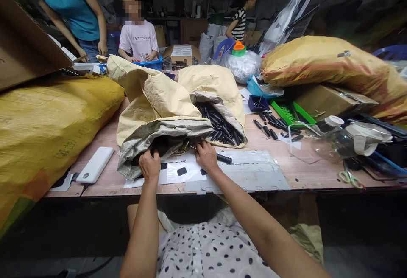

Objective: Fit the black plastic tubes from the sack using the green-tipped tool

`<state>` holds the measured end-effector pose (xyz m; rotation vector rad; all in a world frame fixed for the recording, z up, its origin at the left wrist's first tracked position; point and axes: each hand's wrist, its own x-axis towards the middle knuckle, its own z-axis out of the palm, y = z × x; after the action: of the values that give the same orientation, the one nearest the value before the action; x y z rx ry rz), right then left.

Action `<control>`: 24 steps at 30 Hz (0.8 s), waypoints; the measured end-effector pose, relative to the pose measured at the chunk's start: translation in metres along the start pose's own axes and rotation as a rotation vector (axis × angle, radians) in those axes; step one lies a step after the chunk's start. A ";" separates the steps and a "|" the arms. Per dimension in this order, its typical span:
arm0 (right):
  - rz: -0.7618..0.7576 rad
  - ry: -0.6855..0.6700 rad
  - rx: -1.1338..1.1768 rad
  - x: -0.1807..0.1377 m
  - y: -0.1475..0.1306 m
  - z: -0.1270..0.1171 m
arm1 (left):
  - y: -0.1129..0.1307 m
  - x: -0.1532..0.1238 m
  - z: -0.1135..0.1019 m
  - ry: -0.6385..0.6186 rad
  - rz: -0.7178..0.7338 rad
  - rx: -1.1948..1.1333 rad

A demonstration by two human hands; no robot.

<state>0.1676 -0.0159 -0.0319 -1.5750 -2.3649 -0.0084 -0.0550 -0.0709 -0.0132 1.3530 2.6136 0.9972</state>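
Note:
A big tan paper sack (165, 99) lies open on the wooden table (280, 167), its mouth toward me. Several black plastic tubes (222, 129) spill from inside it. My left hand (149, 165) is curled at the sack's lower mouth, fingers closed on something I cannot make out in the dark opening. My right hand (206, 155) rests closed at the mouth's edge, pinching a thin rod-like piece. A single black tube (224, 158) lies just right of it. Clear plastic sheets (248, 169) with black patches lie under both hands.
A large yellow sack (47, 129) fills the left side, another (330, 65) the right. A white power bank (95, 164), green tray (291, 112), blue tray (258, 103), loose black tubes (270, 127), a clear jar (333, 140) and scissors (349, 179) lie around. Three people stand or sit at the far end.

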 end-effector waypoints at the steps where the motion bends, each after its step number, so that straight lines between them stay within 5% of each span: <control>1: 0.002 0.001 0.000 0.000 0.000 0.000 | -0.001 -0.008 -0.002 0.022 0.071 -0.068; 4: 0.006 0.004 -0.005 0.000 0.000 0.002 | -0.005 -0.035 -0.007 -0.027 0.266 -0.252; 10: 0.005 -0.006 -0.004 0.000 0.001 0.002 | -0.020 -0.066 -0.005 -0.369 0.491 -0.326; 24: 0.021 -0.074 0.000 0.001 0.000 -0.018 | -0.012 -0.042 0.011 -0.467 0.458 -0.248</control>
<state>0.1719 -0.0178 -0.0146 -1.6265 -2.4041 0.0560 -0.0346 -0.1013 -0.0390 1.8809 1.8267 0.8653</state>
